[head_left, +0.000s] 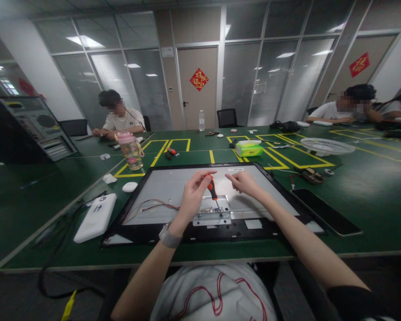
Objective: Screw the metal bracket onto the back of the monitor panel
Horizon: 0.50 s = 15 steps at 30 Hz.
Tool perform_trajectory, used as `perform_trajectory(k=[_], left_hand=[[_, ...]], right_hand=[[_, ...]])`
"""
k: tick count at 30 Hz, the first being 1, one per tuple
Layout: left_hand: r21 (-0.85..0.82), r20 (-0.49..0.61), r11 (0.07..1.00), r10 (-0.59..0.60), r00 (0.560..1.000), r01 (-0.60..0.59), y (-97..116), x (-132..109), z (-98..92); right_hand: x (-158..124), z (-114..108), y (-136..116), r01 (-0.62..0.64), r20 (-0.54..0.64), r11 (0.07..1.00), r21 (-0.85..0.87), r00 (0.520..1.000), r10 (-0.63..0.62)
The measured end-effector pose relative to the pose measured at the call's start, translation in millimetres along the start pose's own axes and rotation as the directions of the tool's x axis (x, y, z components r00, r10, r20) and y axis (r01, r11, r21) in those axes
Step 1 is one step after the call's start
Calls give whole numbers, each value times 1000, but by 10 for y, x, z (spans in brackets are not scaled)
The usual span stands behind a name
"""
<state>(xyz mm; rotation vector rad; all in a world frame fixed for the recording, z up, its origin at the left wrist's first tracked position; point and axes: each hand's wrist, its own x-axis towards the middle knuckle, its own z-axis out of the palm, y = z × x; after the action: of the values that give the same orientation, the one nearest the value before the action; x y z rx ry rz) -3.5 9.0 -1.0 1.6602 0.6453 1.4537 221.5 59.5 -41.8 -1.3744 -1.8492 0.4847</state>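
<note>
My left hand, with a watch on its wrist, grips the top of a screwdriver with an orange and black handle. The screwdriver leans a little, its tip down at a small metal bracket with a circuit board. This bracket is on the grey metal back of a black-framed display panel, which lies flat. Over the panel to the right, my right hand has its fingers curled and thumb and index close together. Whatever may be between them is too small to see. Thin coloured wires run across the panel's left side.
Left of the panel lie a white power bank and a white round object; a pink-lidded bottle stands behind. A black phone is at the right. Farther back are a green tissue pack and seated people.
</note>
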Motion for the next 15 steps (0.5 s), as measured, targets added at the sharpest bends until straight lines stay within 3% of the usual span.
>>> perform_trajectory(k=[5, 11, 14, 15], left_hand=[[-108, 48, 993, -46, 998, 51, -30, -4, -1], [-176, 57, 978, -107, 993, 116, -44, -3, 1], [-183, 53, 975, -117, 992, 125, -28, -1, 6], [-184, 51, 975, -120, 991, 128, -24, -1, 6]], right_hand=[[3, 25, -145, 29, -113, 945, 327, 994, 9], [-23, 20, -382, 52, -18, 697, 716, 998, -56], [-82, 36, -526, 44, 30, 527, 849, 991, -130], [-107, 48, -583, -15, 79, 309, 951, 977, -196]])
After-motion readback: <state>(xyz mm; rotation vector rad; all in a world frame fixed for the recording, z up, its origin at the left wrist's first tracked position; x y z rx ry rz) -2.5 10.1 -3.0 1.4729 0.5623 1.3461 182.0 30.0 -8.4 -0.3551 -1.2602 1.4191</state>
